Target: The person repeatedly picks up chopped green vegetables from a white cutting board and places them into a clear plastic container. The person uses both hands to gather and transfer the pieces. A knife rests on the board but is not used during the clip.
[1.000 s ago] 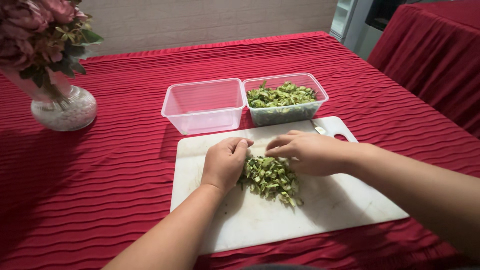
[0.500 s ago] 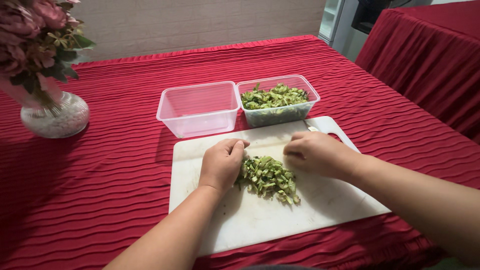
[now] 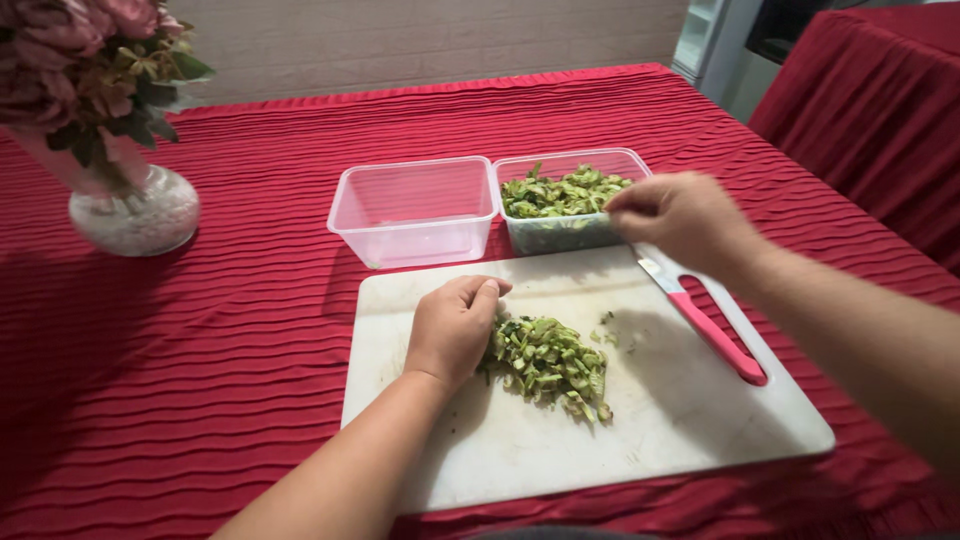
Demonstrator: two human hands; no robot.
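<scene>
Greens [image 3: 548, 362] lie heaped against the cupped, closed left hand [image 3: 452, 330], which dams them on the board [image 3: 690, 420]; right hand [image 3: 680, 215] pinches some (barely visible) over the fuller tub [image 3: 545, 235].

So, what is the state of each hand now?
Left hand: curled loosely against the chopped greens.
Right hand: pinched over the filled container; contents cannot be told.

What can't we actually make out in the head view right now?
- Right hand: fingers pinched over the filled container; whether they hold any greens is hidden by the hand itself.
- Knife: blade tip is covered by the right hand.
- Left hand: palm side is hidden; contact with the chopped greens is unclear.
- Flowers: cut off by the top and left edges.
</scene>
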